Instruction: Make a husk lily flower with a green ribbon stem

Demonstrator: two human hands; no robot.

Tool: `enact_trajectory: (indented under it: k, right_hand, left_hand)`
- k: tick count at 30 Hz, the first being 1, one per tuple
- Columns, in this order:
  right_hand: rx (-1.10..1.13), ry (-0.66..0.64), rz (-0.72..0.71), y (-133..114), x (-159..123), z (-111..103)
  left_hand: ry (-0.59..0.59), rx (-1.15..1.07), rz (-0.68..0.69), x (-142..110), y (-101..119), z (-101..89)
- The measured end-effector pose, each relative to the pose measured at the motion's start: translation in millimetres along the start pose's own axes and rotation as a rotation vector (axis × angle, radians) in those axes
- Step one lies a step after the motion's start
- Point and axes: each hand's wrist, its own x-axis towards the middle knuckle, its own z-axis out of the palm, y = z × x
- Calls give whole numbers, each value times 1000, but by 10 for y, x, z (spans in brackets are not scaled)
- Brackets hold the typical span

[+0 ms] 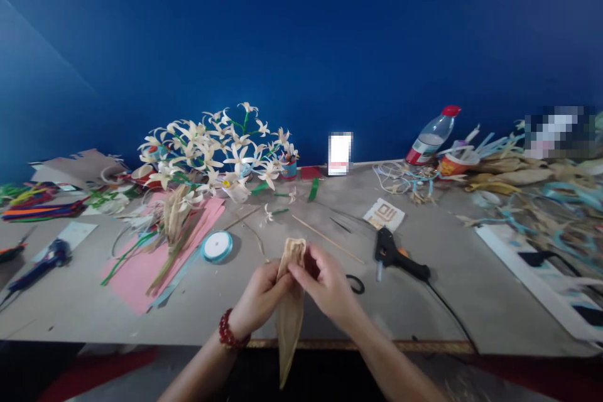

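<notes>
A pale, dried corn husk (291,320) hangs between my two hands, its pointed end dangling past the table's front edge. My left hand (264,295) is closed on the husk's left side, thumb laid across it. Near the wider top end, my right hand (327,286) pinches the husk between thumb and fingers. A black ring-shaped piece (357,284) lies just right of my right hand. Beyond my fingers a thin wooden stick (327,239) rests on the table. The blue ribbon spool (217,246) is to the left of my left hand.
A black glue gun (400,256) lies at right, its cord running to the front edge. White artificial flowers (221,151) stand at the back left. Pink paper (136,276) holds husk strips. A blue glue gun (40,267), a bottle (431,138) and a power strip (518,276) are also there.
</notes>
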Motion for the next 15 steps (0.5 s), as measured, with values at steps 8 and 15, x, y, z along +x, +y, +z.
enact_trajectory:
  k: [8,15]
  right_hand:
    - [419,-47,235,210,28,95]
    - [31,41,96,306,-187,-271]
  left_hand:
    - [-47,-567,-321,-24,-91,41]
    - [-29,-532,-306,38,-126,34]
